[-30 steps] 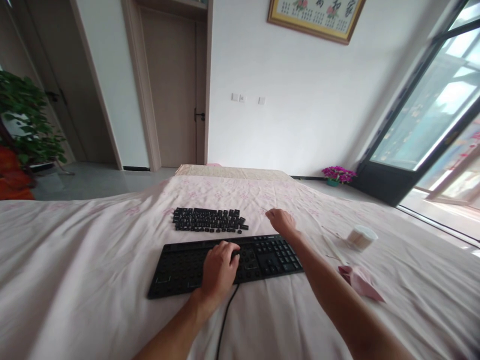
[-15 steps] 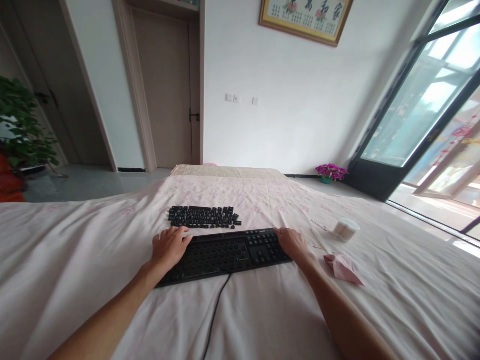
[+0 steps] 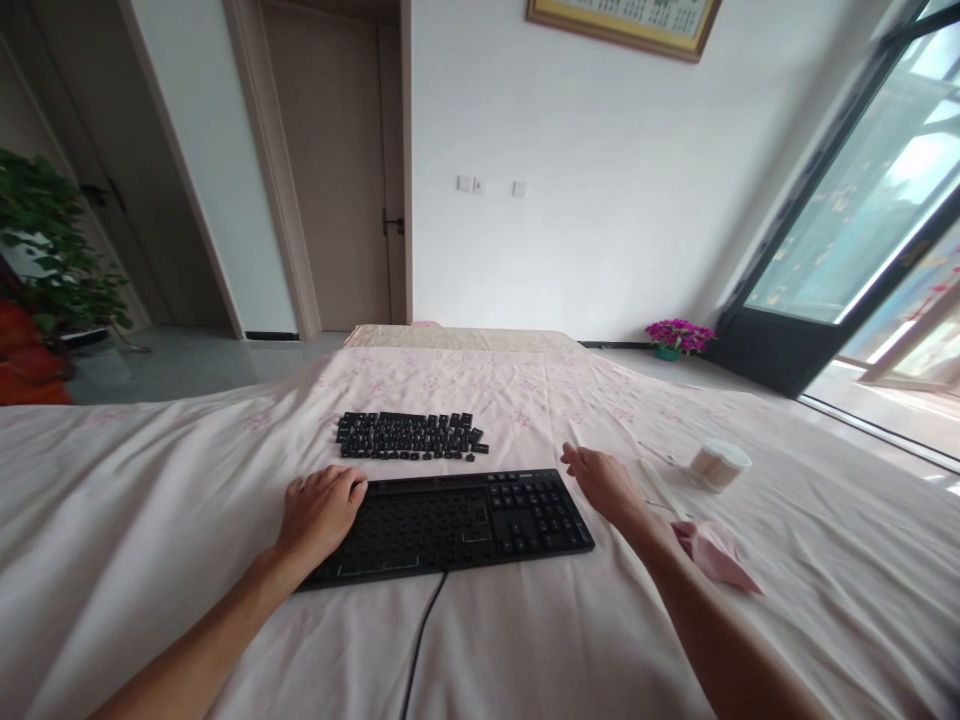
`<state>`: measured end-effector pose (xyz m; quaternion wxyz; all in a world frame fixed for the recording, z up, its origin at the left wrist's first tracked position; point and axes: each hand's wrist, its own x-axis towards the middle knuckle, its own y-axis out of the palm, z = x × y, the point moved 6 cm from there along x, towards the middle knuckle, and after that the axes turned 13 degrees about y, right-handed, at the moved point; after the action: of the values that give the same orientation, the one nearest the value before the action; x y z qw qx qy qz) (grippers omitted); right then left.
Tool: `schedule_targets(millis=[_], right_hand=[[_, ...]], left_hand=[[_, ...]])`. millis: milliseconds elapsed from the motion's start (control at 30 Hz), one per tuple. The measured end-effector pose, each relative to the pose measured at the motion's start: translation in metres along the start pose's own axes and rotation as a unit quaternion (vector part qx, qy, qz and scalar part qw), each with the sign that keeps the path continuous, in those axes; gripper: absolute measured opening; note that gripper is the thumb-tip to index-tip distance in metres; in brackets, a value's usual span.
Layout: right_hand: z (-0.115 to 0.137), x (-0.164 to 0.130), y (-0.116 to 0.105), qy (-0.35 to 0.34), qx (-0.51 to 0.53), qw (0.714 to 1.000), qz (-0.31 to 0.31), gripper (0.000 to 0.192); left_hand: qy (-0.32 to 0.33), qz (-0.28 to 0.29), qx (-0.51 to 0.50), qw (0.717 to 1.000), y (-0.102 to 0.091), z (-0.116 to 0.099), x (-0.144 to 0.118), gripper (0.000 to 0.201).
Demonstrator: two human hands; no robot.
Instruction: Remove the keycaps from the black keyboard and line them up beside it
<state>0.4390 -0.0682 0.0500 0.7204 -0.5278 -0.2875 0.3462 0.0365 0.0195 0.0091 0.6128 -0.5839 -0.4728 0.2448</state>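
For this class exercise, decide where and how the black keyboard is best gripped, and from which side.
Probably by its two short ends, one hand from each side: the keyboard is long, flat and lies crosswise, so this should keep it level. The left hand covers its far left corner; the right hand is beside the right end. The cable leaves the near edge, best avoided.

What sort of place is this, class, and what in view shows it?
Probably a room in a home: a flower-patterned cloth lies under the keyboard, a framed picture hangs on the wall, and a leafy plant stands near a door.
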Motion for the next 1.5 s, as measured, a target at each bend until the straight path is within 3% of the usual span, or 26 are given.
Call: schedule_targets(millis=[133, 233, 300, 400, 500, 667, 900, 1100, 1233, 1500], right_hand=[[0.016, 0.008, -0.030, 0.000, 0.108, 0.993, -0.043, 0.059], [0.035, 0.008, -0.038, -0.042, 0.231, 0.968, -0.085, 0.062], [0.049, 0.007, -0.030, -0.081, 0.357, 0.928, -0.073, 0.063], [0.065, 0.007, -0.004, -0.110, 0.501, 0.858, -0.006, 0.058], [0.076, 0.007, 0.023, -0.111, 0.538, 0.834, 0.057, 0.046], [0.078, 0.009, 0.042, -0.095, 0.556, 0.824, 0.063, 0.043], [0.074, 0.012, 0.054, -0.076, 0.568, 0.819, 0.030, 0.044], [0.075, 0.002, 0.042, -0.108, 0.551, 0.827, 0.015, 0.045], [0.076, -0.005, 0.033, -0.127, 0.555, 0.822, 0.023, 0.045], [0.081, -0.016, 0.034, -0.128, 0.529, 0.837, 0.054, 0.038]], left_hand=[[0.059, -0.005, -0.036, 0.998, -0.013, -0.035, 0.015, 0.021], [0.079, -0.010, -0.093, 0.992, -0.015, -0.070, 0.031, 0.019], [0.092, 0.002, -0.142, 0.986, -0.009, -0.094, 0.042, 0.017], [0.098, -0.007, -0.175, 0.980, 0.004, -0.119, 0.055, 0.016], [0.085, -0.032, -0.164, 0.982, 0.018, -0.125, 0.060, 0.014], [0.093, -0.043, -0.164, 0.981, 0.034, -0.119, 0.057, 0.019], [0.161, -0.033, -0.141, 0.976, 0.036, -0.135, 0.058, 0.033], [0.175, -0.039, -0.134, 0.975, 0.036, -0.138, 0.057, 0.036], [0.180, -0.049, -0.182, 0.965, 0.035, -0.137, 0.058, 0.025], [0.145, -0.047, -0.283, 0.947, 0.039, -0.144, 0.061, 0.032]])
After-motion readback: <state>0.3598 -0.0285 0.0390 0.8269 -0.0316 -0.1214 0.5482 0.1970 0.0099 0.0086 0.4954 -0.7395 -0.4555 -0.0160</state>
